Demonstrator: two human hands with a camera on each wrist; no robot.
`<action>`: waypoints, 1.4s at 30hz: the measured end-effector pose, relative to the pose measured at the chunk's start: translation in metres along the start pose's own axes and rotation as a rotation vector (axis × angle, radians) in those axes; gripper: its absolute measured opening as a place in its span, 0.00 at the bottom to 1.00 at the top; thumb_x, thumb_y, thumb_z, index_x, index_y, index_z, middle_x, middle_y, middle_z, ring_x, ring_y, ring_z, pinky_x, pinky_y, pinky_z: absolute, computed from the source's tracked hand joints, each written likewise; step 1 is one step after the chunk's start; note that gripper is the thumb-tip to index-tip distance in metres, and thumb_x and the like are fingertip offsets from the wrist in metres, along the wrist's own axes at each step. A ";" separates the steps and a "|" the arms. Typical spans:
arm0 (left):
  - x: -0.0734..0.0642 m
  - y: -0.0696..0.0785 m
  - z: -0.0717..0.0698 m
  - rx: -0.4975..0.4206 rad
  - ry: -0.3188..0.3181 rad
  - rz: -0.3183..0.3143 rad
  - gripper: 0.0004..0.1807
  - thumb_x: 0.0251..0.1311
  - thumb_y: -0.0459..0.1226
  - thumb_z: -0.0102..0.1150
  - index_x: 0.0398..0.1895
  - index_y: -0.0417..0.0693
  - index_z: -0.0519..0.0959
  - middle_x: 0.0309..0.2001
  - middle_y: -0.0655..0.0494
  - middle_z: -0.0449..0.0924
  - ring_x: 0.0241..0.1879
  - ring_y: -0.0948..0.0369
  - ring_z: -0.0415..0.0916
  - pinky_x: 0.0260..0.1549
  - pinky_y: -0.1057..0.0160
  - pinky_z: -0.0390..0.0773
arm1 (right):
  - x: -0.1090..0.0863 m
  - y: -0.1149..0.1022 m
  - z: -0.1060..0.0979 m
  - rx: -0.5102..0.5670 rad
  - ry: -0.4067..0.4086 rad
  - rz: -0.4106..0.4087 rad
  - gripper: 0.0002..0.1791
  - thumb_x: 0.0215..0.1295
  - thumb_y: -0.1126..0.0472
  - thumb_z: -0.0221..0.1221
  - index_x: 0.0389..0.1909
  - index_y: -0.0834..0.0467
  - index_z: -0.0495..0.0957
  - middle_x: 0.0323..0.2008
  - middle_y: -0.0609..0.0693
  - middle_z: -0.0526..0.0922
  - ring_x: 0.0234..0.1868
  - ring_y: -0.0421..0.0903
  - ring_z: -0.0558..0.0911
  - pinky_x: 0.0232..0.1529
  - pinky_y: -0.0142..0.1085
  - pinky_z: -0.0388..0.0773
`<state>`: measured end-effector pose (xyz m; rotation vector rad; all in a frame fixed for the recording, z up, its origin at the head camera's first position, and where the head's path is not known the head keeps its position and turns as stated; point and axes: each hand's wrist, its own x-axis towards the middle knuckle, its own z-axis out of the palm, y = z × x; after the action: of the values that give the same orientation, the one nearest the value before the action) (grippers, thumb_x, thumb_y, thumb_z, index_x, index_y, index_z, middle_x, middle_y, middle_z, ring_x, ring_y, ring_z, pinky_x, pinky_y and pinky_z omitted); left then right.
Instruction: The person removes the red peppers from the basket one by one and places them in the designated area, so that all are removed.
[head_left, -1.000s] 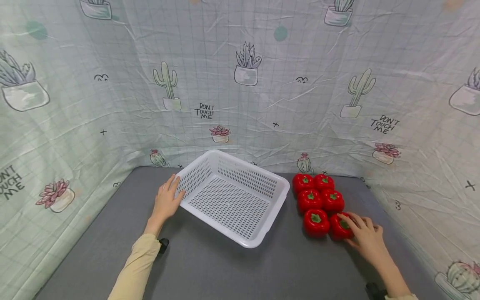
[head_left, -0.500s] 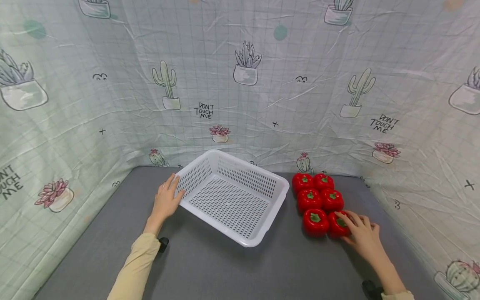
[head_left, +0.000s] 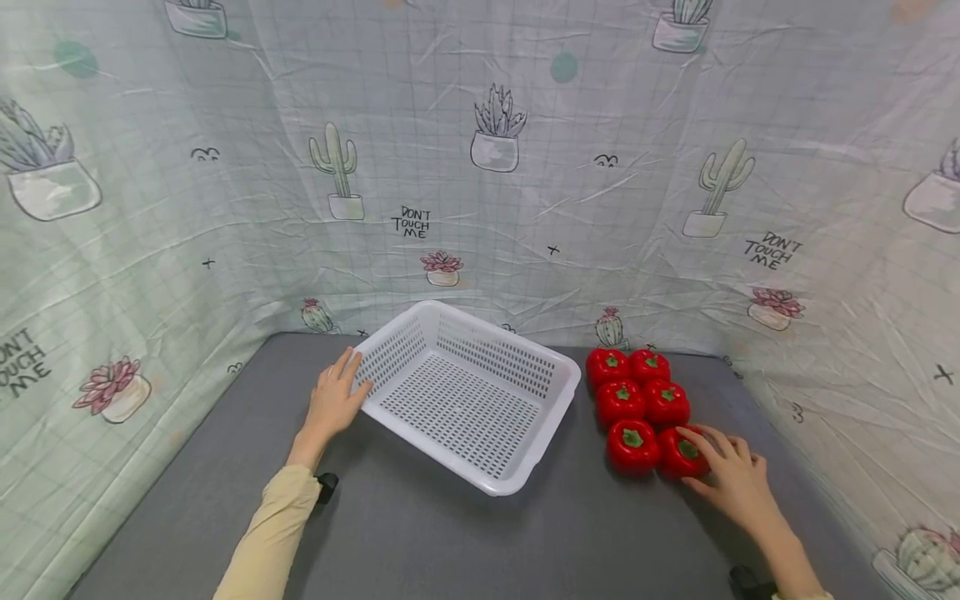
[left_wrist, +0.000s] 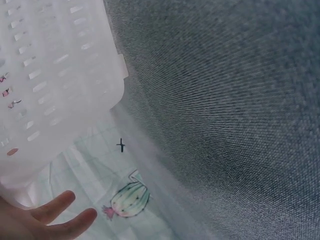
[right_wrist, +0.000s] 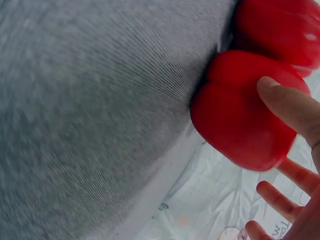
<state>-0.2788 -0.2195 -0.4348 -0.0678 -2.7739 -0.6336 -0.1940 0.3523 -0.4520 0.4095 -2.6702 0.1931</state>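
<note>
My left hand [head_left: 335, 402] rests against the left corner of a white plastic basket [head_left: 468, 477], thumb near the rim. In the left wrist view two straight fingers [left_wrist: 75, 222] extend beside the basket's slotted wall [left_wrist: 55, 75], clear of it. My right hand [head_left: 731, 477] holds the front right red bell pepper [head_left: 675, 462] on the table. The right wrist view has the thumb across this pepper [right_wrist: 240, 115] and a finger at its far side; other fingers are spread away. Another bell pepper [head_left: 632, 458] sits just left of it.
Several more red bell peppers [head_left: 619, 408] stand in two columns behind, right of the basket. A grey cloth [head_left: 420, 550] covers the table. A patterned curtain [head_left: 480, 208] encloses the back and sides.
The right hand and its bell pepper shift slightly left, then back right; the thumb stands a little farther from the index finger. The left hand and basket stay in place.
</note>
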 end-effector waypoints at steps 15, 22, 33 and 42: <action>0.007 -0.005 -0.005 -0.263 -0.067 -0.014 0.31 0.66 0.43 0.39 0.67 0.34 0.49 0.68 0.36 0.44 0.66 0.37 0.42 0.61 0.39 0.45 | 0.006 0.001 -0.013 0.181 0.004 0.062 0.28 0.51 0.55 0.63 0.55 0.53 0.69 0.49 0.57 0.72 0.43 0.57 0.65 0.33 0.52 0.56; 0.009 -0.010 -0.014 -0.479 -0.099 -0.077 0.33 0.66 0.44 0.38 0.68 0.36 0.46 0.69 0.38 0.41 0.68 0.43 0.39 0.64 0.45 0.41 | 0.012 0.008 -0.011 0.178 -0.004 0.081 0.28 0.52 0.54 0.62 0.55 0.55 0.69 0.49 0.59 0.73 0.42 0.58 0.67 0.31 0.50 0.58; -0.012 -0.013 -0.026 -0.404 -0.102 0.032 0.33 0.66 0.45 0.40 0.67 0.35 0.48 0.68 0.35 0.43 0.67 0.39 0.41 0.61 0.40 0.46 | 0.013 0.017 -0.013 0.192 -0.055 0.130 0.28 0.55 0.50 0.60 0.55 0.57 0.68 0.48 0.59 0.73 0.44 0.59 0.67 0.32 0.53 0.58; -0.042 -0.011 -0.044 -0.372 -0.044 0.116 0.33 0.64 0.43 0.43 0.67 0.37 0.49 0.68 0.36 0.45 0.66 0.38 0.43 0.59 0.37 0.45 | 0.009 0.024 -0.014 0.192 -0.024 0.150 0.25 0.58 0.51 0.57 0.54 0.57 0.69 0.49 0.62 0.74 0.43 0.61 0.69 0.31 0.53 0.59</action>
<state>-0.2277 -0.2479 -0.4139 -0.3216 -2.6321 -1.1187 -0.2036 0.3754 -0.4371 0.2707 -2.7166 0.4960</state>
